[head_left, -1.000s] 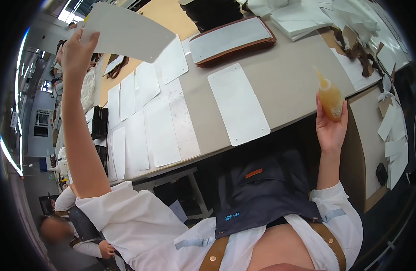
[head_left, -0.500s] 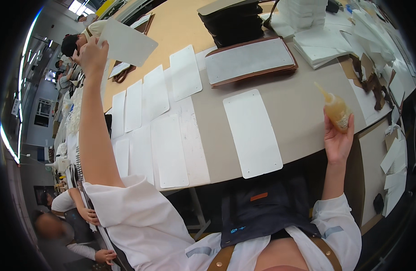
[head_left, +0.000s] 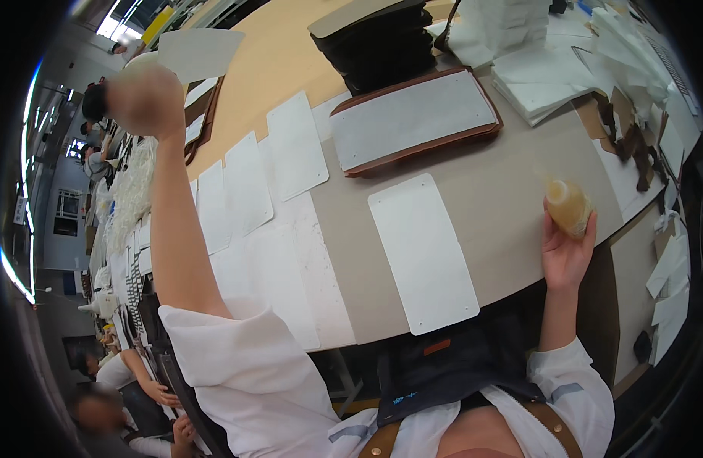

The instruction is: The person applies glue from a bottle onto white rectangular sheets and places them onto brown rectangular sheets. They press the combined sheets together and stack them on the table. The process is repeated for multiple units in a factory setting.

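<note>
Workshop table (head_left: 512,191), tan and long. Nearest, a white panel (head_left: 422,250) lies flat. The right hand (head_left: 565,252) has stayed raised, fingers wrapped around a small amber bottle (head_left: 570,206). Farther off, the left hand (head_left: 145,99) has carried a grey sheet (head_left: 198,53) outward, grip blurred, towards the row of white panels (head_left: 244,191).

A long tan worktable (head_left: 519,191) fills the scene, running far left; bright ceiling lights (head_left: 111,27) and a window (head_left: 65,214) show at the far left
</note>
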Demonstrator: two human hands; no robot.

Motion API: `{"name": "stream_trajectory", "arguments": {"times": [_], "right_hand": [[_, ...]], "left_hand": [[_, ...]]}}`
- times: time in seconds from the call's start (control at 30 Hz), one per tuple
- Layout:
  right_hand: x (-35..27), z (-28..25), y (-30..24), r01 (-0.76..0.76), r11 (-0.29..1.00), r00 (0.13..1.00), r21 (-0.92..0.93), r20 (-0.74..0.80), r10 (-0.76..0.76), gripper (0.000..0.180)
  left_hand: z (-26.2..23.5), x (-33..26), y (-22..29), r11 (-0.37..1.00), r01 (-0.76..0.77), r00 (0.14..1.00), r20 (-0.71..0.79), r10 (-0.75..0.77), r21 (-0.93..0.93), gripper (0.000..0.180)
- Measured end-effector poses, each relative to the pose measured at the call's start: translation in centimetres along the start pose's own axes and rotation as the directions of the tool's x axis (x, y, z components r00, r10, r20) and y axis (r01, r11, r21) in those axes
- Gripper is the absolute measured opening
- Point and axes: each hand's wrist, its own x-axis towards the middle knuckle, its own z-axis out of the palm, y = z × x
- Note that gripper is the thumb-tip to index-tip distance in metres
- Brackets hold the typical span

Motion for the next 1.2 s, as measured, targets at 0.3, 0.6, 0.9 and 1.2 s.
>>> {"name": "stream_trajectory", "arguments": {"times": [0.3, 0.6, 0.9, 1.2], "right_hand": [[-0.9, -0.5, -0.1, 0.032, 0.999, 0.998, -0.028, -0.053, -0.033, 0.045], [-1.1, -0.7, 0.0, 0.012, 0.999, 0.999, -0.042, -0.037, -0.014, 0.045], [-1.0, 0.1, 0.2, 0.031, 0.999, 0.998, -0.041, -0.054, -0.033, 0.045], [1.4, 3.1, -1.5, 0.006, 0.974, 0.987, -0.225, 0.159, 0.031, 0.052]], "left_hand": [[5.5, -2.2, 12.7, 0.955, -0.143, 0.989, -0.066, 0.13, -0.262, 0.011], [9.3, -14.6, 7.5, 0.975, -0.157, 0.841, 0.496, 0.216, -0.158, 0.02], [9.6, -16.8, 6.3, 0.995, -0.053, 0.604, 0.79, 0.102, -0.088, 0.03], [4.7, -7.2, -2.0, 0.99, -0.122, 0.594, 0.794, 0.126, -0.066, 0.078]]}}
